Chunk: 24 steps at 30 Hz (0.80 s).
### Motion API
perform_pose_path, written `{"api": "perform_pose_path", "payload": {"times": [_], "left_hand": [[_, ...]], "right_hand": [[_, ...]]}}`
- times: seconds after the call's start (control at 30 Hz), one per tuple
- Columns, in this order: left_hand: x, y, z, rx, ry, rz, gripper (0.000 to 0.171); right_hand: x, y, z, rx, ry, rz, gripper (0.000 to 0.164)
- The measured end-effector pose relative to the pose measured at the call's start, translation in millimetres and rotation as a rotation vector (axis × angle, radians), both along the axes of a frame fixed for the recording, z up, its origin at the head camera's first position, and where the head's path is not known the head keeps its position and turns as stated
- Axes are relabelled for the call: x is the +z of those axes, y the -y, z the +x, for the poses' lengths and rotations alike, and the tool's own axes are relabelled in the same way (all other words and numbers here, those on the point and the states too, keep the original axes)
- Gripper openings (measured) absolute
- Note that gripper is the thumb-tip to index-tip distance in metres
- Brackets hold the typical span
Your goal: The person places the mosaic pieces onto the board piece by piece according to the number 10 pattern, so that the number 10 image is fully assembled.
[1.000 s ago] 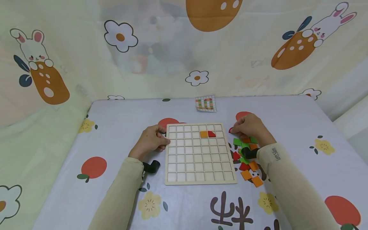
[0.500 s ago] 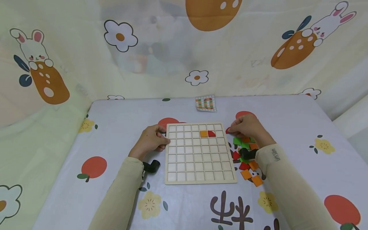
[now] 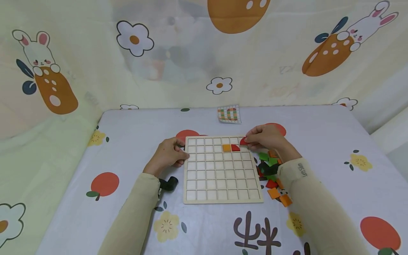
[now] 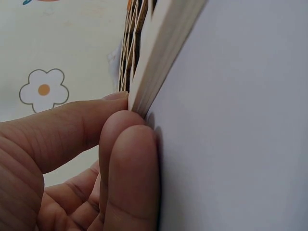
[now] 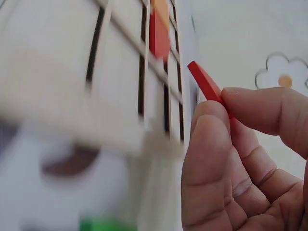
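A wooden grid board [image 3: 223, 203] lies flat on the table, most of its cells bare. My left hand [image 3: 167, 156] holds the board's left edge, its fingertips [image 4: 132, 154] against the frame in the left wrist view. My right hand [image 3: 267, 137] pinches a thin red piece with a rounded edge [image 3: 243, 141] between thumb and fingers, over the board's top right corner. In the right wrist view this red piece [image 5: 207, 83] is tilted and apart from the grid. An orange square tile [image 3: 226, 148] and a red quarter-round tile [image 3: 235, 147] sit side by side in the second row.
Several loose green, red and orange tiles [image 3: 273, 193] lie scattered right of the board, partly hidden under my right wrist. Behind the board is a small card with a coloured grid pattern [image 3: 229, 114]. A printed curtain [image 3: 178, 71] hangs behind the table.
My right hand has moved left with the red piece, from beside the board to over its top right corner. The left hand has stayed at the board's edge.
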<state>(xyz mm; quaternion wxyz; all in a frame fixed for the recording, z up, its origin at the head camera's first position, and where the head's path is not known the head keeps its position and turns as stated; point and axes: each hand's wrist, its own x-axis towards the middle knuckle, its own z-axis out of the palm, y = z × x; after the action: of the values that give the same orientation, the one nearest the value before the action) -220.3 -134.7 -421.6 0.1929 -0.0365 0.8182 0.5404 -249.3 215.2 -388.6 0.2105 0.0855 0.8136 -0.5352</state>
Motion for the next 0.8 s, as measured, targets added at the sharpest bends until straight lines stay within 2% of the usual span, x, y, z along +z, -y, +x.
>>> {"api": "perform_pose_path", "payload": {"times": [0.13,0.33,0.8], "left_hand": [[0.7,0.0,0.0,-0.001,-0.004,-0.005,0.042],[1.8,-0.1,0.2,-0.003,-0.001,-0.003,0.043],[2.8,-0.2,0.9,-0.002,0.007,0.002,0.043]], "right_hand": [[-3.3,17.8,-1.4,0.021,0.024,-0.092,0.031],[-8.7,38.8,-2.6,0.071,0.022,-0.144,0.028],[-11.2,63.9,-6.4,0.096,0.041,-0.130,0.023]]}}
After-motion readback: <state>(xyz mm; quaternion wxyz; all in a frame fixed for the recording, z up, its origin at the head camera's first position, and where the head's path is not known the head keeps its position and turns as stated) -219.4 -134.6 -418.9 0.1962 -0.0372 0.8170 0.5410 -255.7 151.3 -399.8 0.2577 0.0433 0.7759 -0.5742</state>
